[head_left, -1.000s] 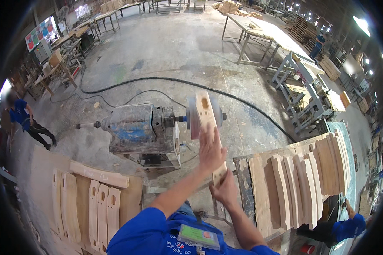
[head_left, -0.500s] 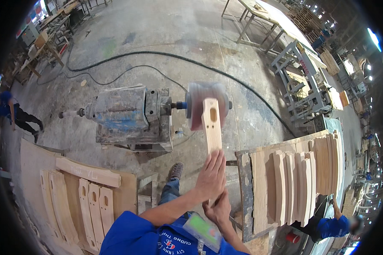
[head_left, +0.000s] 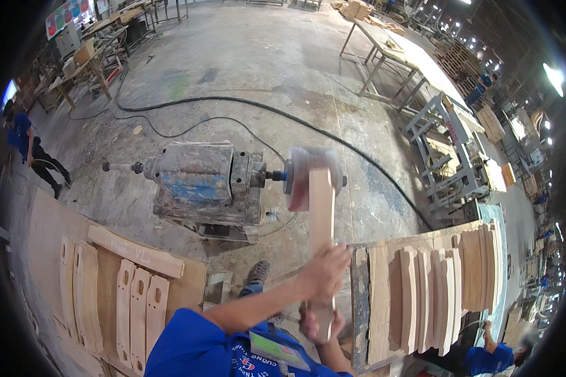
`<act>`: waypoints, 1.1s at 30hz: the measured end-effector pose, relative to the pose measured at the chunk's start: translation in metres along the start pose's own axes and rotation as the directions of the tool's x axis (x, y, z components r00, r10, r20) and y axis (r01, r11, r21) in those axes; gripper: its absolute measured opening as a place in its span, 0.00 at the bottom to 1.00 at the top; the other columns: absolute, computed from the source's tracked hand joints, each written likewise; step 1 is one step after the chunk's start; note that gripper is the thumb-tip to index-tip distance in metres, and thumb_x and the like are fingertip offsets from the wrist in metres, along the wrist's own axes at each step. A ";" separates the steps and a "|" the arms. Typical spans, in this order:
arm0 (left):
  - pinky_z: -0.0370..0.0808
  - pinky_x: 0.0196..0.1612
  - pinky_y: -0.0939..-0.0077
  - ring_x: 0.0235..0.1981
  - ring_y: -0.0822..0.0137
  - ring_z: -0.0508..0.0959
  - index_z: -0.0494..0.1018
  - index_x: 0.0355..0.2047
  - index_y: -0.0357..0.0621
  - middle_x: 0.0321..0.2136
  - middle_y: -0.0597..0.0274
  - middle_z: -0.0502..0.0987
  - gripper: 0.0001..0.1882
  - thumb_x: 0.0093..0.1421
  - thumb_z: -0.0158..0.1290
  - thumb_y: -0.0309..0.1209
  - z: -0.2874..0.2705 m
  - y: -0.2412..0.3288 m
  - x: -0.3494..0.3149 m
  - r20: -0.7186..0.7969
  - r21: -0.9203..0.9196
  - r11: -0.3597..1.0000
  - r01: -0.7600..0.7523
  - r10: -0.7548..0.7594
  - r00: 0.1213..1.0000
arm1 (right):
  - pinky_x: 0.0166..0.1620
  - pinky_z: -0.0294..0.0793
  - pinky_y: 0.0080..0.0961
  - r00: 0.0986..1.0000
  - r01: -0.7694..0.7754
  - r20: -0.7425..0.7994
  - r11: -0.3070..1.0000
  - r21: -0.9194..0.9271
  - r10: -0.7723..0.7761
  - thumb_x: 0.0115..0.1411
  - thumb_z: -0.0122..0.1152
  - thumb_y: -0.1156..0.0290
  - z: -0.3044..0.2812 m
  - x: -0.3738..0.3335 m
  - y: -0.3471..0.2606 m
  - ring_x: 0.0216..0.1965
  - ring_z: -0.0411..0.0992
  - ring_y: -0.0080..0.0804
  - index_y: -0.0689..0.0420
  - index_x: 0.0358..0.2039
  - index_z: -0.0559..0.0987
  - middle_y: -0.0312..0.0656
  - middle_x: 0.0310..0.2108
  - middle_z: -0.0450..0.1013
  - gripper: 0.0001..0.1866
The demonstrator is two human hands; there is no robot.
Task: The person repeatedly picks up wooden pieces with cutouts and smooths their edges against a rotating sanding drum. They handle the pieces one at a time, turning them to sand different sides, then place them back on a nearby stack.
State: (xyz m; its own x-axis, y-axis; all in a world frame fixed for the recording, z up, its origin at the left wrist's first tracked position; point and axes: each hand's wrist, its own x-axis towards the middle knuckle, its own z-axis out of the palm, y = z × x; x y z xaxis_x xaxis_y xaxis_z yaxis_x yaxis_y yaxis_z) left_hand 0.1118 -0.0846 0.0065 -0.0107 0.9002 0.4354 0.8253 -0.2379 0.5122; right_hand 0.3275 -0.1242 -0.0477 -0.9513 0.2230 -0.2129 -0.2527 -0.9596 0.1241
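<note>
A pale wooden slat (head_left: 321, 207) stretches away from me, its far end at the blurred drum of a sanding wheel (head_left: 300, 188). Whether the two touch I cannot tell. My left hand (head_left: 322, 271) lies across the slat's middle, gripping it with fingers pointing right. Lower down, my right hand (head_left: 314, 323) holds the near end, its fingers partly hidden by the wood. The wheel sits on the shaft of a worn grey-blue motor (head_left: 195, 179) to the left.
At lower left, a board (head_left: 185, 286) bears several slats with slots. A table at right (head_left: 360, 301) holds several curved slats. A thick black cable (head_left: 258, 105) crosses the floor. One person (head_left: 34, 151) stands far left; another (head_left: 489, 355) is at lower right.
The slat has turned over, so its slot and holes no longer show. My left hand has shifted its grip across the wood. The whole view has tilted upward.
</note>
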 end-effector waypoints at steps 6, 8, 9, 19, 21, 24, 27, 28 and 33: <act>0.43 0.81 0.46 0.79 0.46 0.54 0.70 0.67 0.28 0.72 0.41 0.66 0.31 0.70 0.45 0.39 -0.050 -0.064 0.071 0.012 0.360 0.928 0.091 -0.102 0.995 | 0.43 0.80 0.37 0.829 -0.070 0.078 -0.241 -0.968 -0.554 0.59 0.73 0.56 0.090 0.112 -0.076 0.39 0.80 0.41 0.62 0.63 0.68 0.48 0.39 0.78 0.38; 0.42 0.82 0.47 0.80 0.47 0.52 0.65 0.71 0.29 0.75 0.43 0.61 0.34 0.71 0.43 0.41 -0.060 -0.117 0.088 0.038 0.457 0.867 0.199 -0.242 0.970 | 0.52 0.77 0.53 0.785 -0.388 0.114 -0.627 -0.676 -0.609 0.57 0.72 0.57 0.147 0.172 -0.070 0.49 0.79 0.61 0.64 0.63 0.65 0.61 0.47 0.78 0.40; 0.42 0.82 0.47 0.80 0.47 0.52 0.64 0.72 0.30 0.76 0.43 0.60 0.35 0.71 0.43 0.42 -0.057 -0.121 0.085 -0.005 0.420 0.881 0.220 -0.240 0.971 | 0.52 0.76 0.58 0.768 -0.486 0.113 -0.689 -0.537 -0.630 0.55 0.72 0.59 0.152 0.184 -0.072 0.50 0.77 0.66 0.62 0.61 0.65 0.64 0.48 0.77 0.39; 0.42 0.81 0.43 0.81 0.46 0.48 0.59 0.74 0.29 0.78 0.41 0.55 0.38 0.70 0.46 0.42 0.010 -0.006 -0.033 0.054 0.149 0.967 0.205 -0.215 0.975 | 0.49 0.79 0.59 0.712 -0.600 -0.009 -0.602 -0.527 -0.703 0.58 0.73 0.49 0.071 0.011 0.002 0.50 0.78 0.65 0.66 0.67 0.61 0.61 0.46 0.76 0.48; 0.46 0.79 0.39 0.80 0.40 0.49 0.65 0.70 0.26 0.77 0.40 0.55 0.35 0.70 0.46 0.39 -0.006 -0.034 0.008 0.027 0.173 0.969 0.177 -0.184 0.983 | 0.46 0.79 0.56 0.767 -0.424 0.076 -0.592 -0.686 -0.637 0.59 0.72 0.52 0.072 0.064 -0.038 0.46 0.79 0.58 0.64 0.66 0.63 0.57 0.44 0.77 0.44; 0.49 0.79 0.42 0.78 0.40 0.54 0.70 0.64 0.23 0.72 0.37 0.64 0.32 0.70 0.47 0.40 -0.050 -0.112 0.099 -0.194 0.250 0.949 0.190 -0.143 0.970 | 0.38 0.79 0.43 0.941 -0.054 -0.111 0.183 -0.982 -0.320 0.64 0.66 0.51 0.098 0.164 -0.100 0.37 0.78 0.40 0.61 0.60 0.69 0.49 0.39 0.77 0.33; 0.49 0.79 0.45 0.78 0.44 0.55 0.71 0.65 0.26 0.72 0.39 0.65 0.33 0.68 0.48 0.41 -0.052 -0.111 0.134 0.074 0.310 0.942 0.131 -0.161 0.984 | 0.35 0.78 0.33 0.999 -0.028 0.003 0.870 -0.492 0.033 0.68 0.58 0.43 0.109 0.192 -0.108 0.32 0.76 0.31 0.58 0.58 0.73 0.44 0.36 0.76 0.32; 0.49 0.79 0.46 0.78 0.46 0.55 0.71 0.65 0.27 0.73 0.41 0.64 0.34 0.67 0.48 0.42 -0.057 -0.112 0.131 0.174 0.334 0.934 0.124 -0.190 0.966 | 0.35 0.78 0.33 1.000 0.004 0.025 0.950 -0.312 0.004 0.67 0.55 0.38 0.091 0.181 -0.088 0.33 0.76 0.33 0.59 0.59 0.73 0.44 0.38 0.76 0.36; 0.50 0.79 0.40 0.78 0.39 0.54 0.61 0.70 0.22 0.71 0.34 0.64 0.39 0.64 0.55 0.37 0.006 0.023 0.002 -0.105 0.024 0.992 0.120 -0.117 0.988 | 0.39 0.81 0.30 0.999 0.042 0.004 0.999 -0.031 -0.042 0.54 0.67 0.36 -0.010 -0.001 0.000 0.44 0.78 0.35 0.58 0.70 0.67 0.50 0.53 0.75 0.52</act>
State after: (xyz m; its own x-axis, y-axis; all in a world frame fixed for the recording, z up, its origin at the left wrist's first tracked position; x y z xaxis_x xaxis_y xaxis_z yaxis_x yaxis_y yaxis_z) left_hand 0.1339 -0.0865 0.0150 -0.1665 0.8787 0.4474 0.8311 -0.1191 0.5432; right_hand 0.3302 -0.1259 -0.0570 -0.9404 0.2639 -0.2145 -0.2872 -0.9541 0.0850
